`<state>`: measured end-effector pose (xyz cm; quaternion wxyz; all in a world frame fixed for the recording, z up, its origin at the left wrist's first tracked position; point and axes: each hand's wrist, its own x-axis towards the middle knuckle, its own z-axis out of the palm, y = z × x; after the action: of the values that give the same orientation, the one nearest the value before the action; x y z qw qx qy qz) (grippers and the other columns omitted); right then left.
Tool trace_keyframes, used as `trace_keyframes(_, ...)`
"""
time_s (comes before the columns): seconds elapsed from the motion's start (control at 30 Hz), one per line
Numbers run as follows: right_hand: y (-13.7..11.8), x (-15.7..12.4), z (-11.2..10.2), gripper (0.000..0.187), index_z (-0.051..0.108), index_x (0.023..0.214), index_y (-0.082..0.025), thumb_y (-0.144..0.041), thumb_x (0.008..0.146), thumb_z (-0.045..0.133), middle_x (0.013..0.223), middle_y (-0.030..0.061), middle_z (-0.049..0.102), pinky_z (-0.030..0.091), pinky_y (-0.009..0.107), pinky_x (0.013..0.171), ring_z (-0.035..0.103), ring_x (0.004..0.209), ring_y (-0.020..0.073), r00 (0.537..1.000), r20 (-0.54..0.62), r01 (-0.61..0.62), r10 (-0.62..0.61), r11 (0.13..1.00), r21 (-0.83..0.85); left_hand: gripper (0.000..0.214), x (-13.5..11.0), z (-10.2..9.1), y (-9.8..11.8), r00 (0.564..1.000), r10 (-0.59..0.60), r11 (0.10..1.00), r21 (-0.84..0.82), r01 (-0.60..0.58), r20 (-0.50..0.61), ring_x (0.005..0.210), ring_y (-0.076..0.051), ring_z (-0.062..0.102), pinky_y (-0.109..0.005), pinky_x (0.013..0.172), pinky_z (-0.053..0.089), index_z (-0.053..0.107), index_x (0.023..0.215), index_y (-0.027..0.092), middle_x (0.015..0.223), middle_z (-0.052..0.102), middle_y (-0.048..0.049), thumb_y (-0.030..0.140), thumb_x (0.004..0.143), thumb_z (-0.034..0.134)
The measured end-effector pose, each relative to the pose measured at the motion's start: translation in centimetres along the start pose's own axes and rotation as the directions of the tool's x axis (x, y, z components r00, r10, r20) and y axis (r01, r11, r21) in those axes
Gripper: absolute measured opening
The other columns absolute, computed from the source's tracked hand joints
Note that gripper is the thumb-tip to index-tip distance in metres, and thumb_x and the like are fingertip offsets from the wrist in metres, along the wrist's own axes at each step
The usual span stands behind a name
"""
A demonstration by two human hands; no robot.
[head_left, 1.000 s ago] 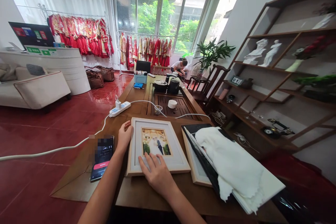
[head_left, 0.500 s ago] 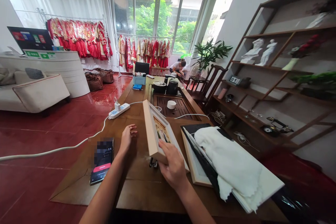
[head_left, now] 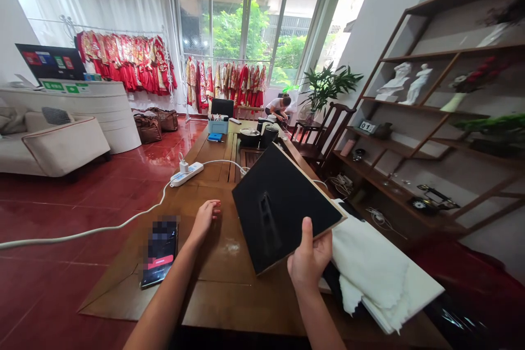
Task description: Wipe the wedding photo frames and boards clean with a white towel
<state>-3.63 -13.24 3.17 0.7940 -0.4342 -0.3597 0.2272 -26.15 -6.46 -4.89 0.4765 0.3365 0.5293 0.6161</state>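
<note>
Glossy red floor (head_left: 74, 213) runs beside the wooden counter (head_left: 213, 292). Over that tilts a black-backed frame (head_left: 287, 191), stretching leftward and away from the right hand (head_left: 309, 262), whose fingers grip its near right edge. The left hand (head_left: 205, 219), apart, curls loosely; I see nothing in it.

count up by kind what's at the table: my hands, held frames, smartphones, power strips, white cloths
Left hand and right hand: 2
Held frame: 1
Smartphone: 1
Power strip: 1
White cloth: 1
Total: 6
</note>
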Motion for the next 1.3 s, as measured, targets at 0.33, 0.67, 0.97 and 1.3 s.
trace_keyframes(0.33,0.9,-3.3,1.6,0.064,0.028,0.143,-0.035,-0.050,0.086,0.052,0.140,0.0024,0.046,0.047,0.040,0.095,0.056,0.113,0.0180,0.917,-0.004,-0.376,0.398,0.870,0.318,0.037,-1.5,1.0,1.5,0.986,-0.079,0.914,-0.383,0.131,0.149,0.086,-0.019,0.068,-0.029,0.079,0.052,0.066,0.103,0.017,0.096,0.072,-0.0054,0.045,0.086,0.051)
trace_keyframes(0.67,3.0,-4.4,-0.9,0.056,0.045,0.135,-0.029,-0.045,0.082,0.058,0.131,0.0012,0.056,0.046,0.037,0.097,0.056,0.113,0.0184,0.784,0.236,-0.619,0.575,0.691,0.373,0.039,-1.8,0.2,2.5,0.967,-0.236,0.889,-0.382,0.253,0.094,0.068,-0.022,0.070,-0.034,0.066,0.058,0.066,0.105,0.011,0.087,0.074,-0.0110,0.043,0.083,0.059)
trace_keyframes(0.97,4.3,-0.8,-6.4,0.041,0.061,0.108,-0.019,-0.043,0.075,0.067,0.106,0.0053,0.069,0.055,0.040,0.079,0.065,0.093,0.0224,0.648,0.305,-0.743,0.698,0.667,0.053,0.036,-1.5,-0.5,2.7,0.978,-0.206,0.930,-0.303,0.209,0.040,0.067,-0.020,0.070,-0.030,0.064,0.057,0.068,0.096,0.011,0.077,0.073,-0.0094,0.043,0.083,0.059)
trace_keyframes(1.3,5.0,1.5,-6.9,0.052,0.068,0.101,-0.014,-0.053,0.067,0.070,0.098,0.0094,0.070,0.050,0.040,0.085,0.063,0.096,0.0279,0.806,0.352,-0.318,0.476,0.850,-0.420,0.032,-1.1,-1.0,2.4,0.978,-0.188,0.947,-0.248,0.204,0.086,0.071,-0.022,0.070,-0.032,0.067,0.057,0.069,0.093,0.011,0.077,0.073,-0.0096,0.040,0.082,0.061)
